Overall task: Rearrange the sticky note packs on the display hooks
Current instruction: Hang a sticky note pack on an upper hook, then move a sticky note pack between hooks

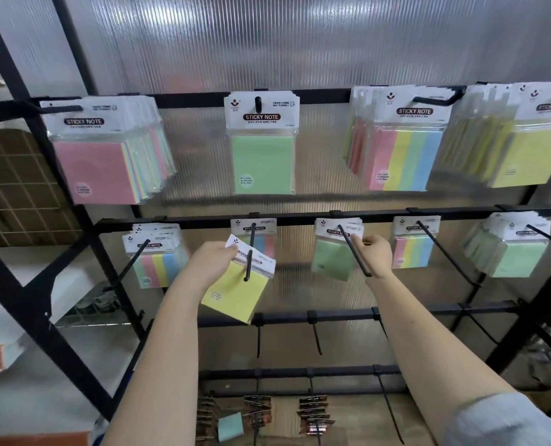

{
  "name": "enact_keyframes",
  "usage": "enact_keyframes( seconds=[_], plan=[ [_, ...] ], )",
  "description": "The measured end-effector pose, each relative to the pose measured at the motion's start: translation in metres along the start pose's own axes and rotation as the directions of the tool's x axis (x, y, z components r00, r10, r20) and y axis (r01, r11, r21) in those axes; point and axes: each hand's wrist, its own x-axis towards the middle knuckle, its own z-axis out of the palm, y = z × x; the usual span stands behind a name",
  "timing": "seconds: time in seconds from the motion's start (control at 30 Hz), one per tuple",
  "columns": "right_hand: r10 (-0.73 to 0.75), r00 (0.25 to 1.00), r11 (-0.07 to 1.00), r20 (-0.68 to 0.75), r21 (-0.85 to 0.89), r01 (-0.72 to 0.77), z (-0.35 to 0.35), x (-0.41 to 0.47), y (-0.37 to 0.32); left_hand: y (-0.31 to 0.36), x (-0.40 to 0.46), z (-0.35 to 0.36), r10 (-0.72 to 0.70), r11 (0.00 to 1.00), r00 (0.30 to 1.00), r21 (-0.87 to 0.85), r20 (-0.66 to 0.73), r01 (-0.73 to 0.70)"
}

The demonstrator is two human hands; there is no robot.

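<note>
While the left hand pinches a tilted yellow pack on a hook, the right hand grips a green pack.

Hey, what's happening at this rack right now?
A person is sorting sticky note packs on a black hook rack. The left hand grips a yellow pack by its header card at the tip of a middle-row hook. The right hand pinches the card of a green pack hanging on the next hook.
</note>
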Motion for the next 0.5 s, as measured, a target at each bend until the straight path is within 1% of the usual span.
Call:
enact_keyframes(
  seconds=[0.07, 0.1, 0.13, 0.2, 0.37, 0.5],
  plan=[
    [0.003, 1.000, 0.999, 0.011, 0.047, -0.004, 0.003, -0.002, 0.000, 0.004, -0.008, -0.006, 0.024, 0.997, 0.999, 0.069, 0.047, -0.027],
    [0.023, 0.999, 0.993, 0.023, 0.115, -0.025, 0.003, -0.006, -0.001, 0.006, -0.012, -0.008, 0.027, 0.995, 0.998, 0.093, 0.061, -0.033],
    [0.030, 0.999, 0.987, 0.024, 0.160, -0.034, 0.003, -0.008, -0.001, 0.008, -0.015, -0.009, 0.025, 0.994, 0.997, 0.108, 0.072, -0.033],
    [0.034, 0.999, 0.980, 0.030, 0.194, -0.039, 0.003, -0.015, -0.003, 0.011, -0.021, -0.011, 0.026, 0.994, 0.995, 0.104, 0.101, -0.037],
    [0.035, 0.999, 0.977, 0.006, 0.209, -0.035, -0.003, -0.035, 0.001, 0.013, -0.036, -0.018, 0.035, 0.992, 0.985, 0.110, 0.166, -0.054],
    [0.022, 0.999, 0.993, -0.041, 0.119, -0.017, -0.012, -0.055, 0.004, 0.016, -0.052, -0.021, 0.073, 0.982, 0.980, 0.158, 0.183, -0.103]
  ],
)
